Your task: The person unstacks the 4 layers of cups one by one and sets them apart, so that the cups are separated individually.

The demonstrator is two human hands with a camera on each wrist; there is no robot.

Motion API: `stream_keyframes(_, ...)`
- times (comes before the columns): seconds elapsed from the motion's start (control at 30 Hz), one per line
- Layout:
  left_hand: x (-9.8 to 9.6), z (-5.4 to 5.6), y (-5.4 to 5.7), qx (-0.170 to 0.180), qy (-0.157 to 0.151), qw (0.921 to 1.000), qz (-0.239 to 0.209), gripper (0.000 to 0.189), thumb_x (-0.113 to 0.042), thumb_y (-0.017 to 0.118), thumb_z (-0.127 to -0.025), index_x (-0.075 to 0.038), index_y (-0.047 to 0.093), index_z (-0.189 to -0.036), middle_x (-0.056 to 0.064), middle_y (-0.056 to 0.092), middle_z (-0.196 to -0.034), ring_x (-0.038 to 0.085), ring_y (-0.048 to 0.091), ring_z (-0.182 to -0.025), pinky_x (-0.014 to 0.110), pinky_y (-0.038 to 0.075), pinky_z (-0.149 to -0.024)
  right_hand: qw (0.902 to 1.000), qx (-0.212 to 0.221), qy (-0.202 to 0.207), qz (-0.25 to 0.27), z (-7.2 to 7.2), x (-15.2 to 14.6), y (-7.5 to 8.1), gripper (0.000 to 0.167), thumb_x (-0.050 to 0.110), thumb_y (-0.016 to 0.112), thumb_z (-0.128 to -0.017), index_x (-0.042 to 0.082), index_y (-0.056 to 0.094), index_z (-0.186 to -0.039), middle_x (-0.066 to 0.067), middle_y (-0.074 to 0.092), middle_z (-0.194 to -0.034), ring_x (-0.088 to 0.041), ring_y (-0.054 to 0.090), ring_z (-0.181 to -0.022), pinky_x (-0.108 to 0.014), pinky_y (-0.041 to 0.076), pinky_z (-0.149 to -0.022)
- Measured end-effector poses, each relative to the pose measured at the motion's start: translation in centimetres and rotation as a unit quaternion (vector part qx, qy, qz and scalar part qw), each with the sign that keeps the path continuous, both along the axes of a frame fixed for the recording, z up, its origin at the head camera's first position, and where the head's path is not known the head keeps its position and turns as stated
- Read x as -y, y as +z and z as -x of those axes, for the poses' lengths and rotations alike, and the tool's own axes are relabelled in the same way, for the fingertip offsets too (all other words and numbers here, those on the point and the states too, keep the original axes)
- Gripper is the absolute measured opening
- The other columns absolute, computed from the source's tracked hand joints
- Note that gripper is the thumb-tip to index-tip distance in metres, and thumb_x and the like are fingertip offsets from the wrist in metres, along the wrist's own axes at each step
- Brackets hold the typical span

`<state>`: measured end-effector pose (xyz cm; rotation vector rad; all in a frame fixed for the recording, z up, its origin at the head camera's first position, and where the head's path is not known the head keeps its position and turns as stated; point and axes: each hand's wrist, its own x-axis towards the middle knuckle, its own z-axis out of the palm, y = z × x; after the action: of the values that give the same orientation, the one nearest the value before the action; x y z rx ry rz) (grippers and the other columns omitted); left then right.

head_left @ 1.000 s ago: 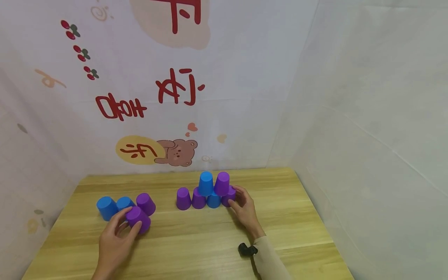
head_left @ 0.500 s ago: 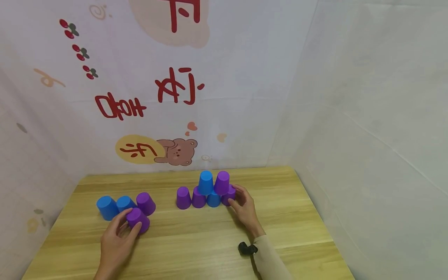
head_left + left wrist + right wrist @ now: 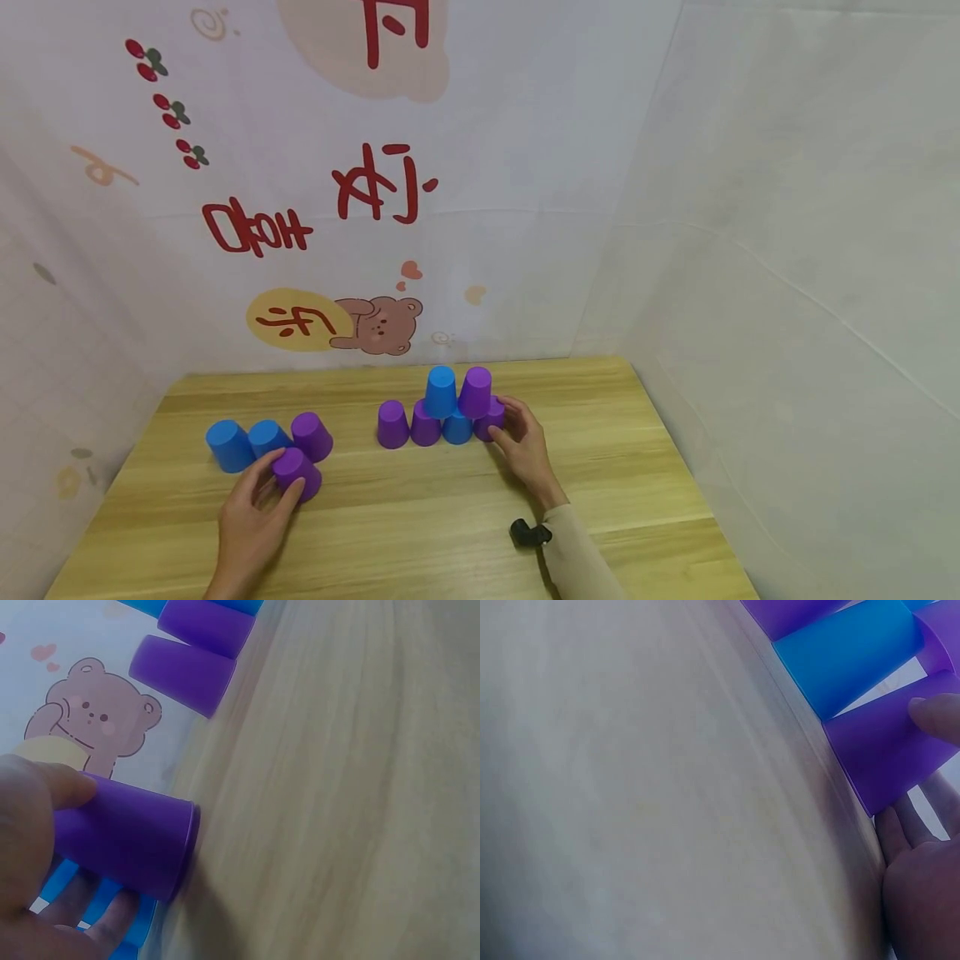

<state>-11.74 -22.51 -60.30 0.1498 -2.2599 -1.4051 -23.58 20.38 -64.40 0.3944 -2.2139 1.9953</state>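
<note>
My left hand (image 3: pixel 252 518) holds an upside-down purple cup (image 3: pixel 297 475) between thumb and fingers, its rim close to the table; the left wrist view shows the thumb on the near side of this purple cup (image 3: pixel 127 836). Right behind it stand two blue cups (image 3: pixel 228 446) and another purple cup (image 3: pixel 312 437). On the right, my right hand (image 3: pixel 527 448) has its thumb and fingers around the end purple cup (image 3: pixel 491 419) of a row. Above that row sit a blue cup (image 3: pixel 441 392) and a purple cup (image 3: pixel 476 392), side by side, both upside down.
The row's other cups are a blue one (image 3: pixel 457 427) and two purple ones, the leftmost purple cup (image 3: pixel 393 425) with nothing on top. A printed white cloth (image 3: pixel 517 250) hangs behind the wooden table (image 3: pixel 420 533). A black device (image 3: pixel 530 533) is at the right wrist.
My left hand has shifted slightly right and toward the body with its purple cup. The right hand and the stacked cups have stayed put.
</note>
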Motion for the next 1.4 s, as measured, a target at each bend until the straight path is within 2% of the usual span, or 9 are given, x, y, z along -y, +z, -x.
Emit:
stream_keyframes(0.5,-0.17,0.14,-0.13,0.008,0.003,1.0,0.0,0.059,0.01,0.088,-0.091,-0.001,0.069,-0.146,0.027,0.073,-0.143,-0.027,0.054,-0.118,-0.005,0.049,-0.1,1.0,-0.003,0.0,0.004,-0.04,0.09,0.05,0.056,-0.008,0.074,-0.103,0.007,0.059,-0.155,-0.023,0.067,-0.155,-0.043,0.065,-0.146,-0.027,0.057,-0.121)
stream_keyframes(0.67,-0.4,0.14,0.02,0.006,0.008,1.0,0.001,0.059,0.011,0.089,-0.089,-0.001,0.071,-0.144,0.024,0.074,-0.141,-0.027,0.054,-0.117,-0.005,0.049,-0.1,1.0,-0.006,-0.001,0.004,-0.06,0.11,0.08,0.056,-0.008,0.074,-0.103,0.007,0.06,-0.155,-0.024,0.067,-0.155,-0.041,0.066,-0.145,-0.028,0.057,-0.122)
stream_keyframes(1.07,-0.43,0.26,-0.01,0.006,0.01,0.9999,0.006,0.06,0.011,0.09,-0.088,-0.001,0.071,-0.144,0.023,0.074,-0.142,-0.028,0.054,-0.117,-0.005,0.048,-0.099,0.9999,-0.007,0.004,0.007,0.02,0.05,-0.01,0.056,-0.007,0.074,-0.104,0.007,0.059,-0.155,-0.024,0.066,-0.156,-0.046,0.064,-0.147,-0.027,0.057,-0.122)
stream_keyframes(1.4,-0.43,0.17,-0.04,0.001,0.011,0.9999,0.002,0.066,0.009,0.094,-0.083,-0.005,0.073,-0.144,0.013,0.073,-0.138,-0.026,0.058,-0.117,-0.004,0.05,-0.101,0.9999,0.001,-0.008,0.007,-0.1,0.15,0.15,0.058,-0.007,0.076,-0.102,0.007,0.059,-0.156,-0.024,0.066,-0.157,-0.035,0.067,-0.145,-0.027,0.057,-0.121)
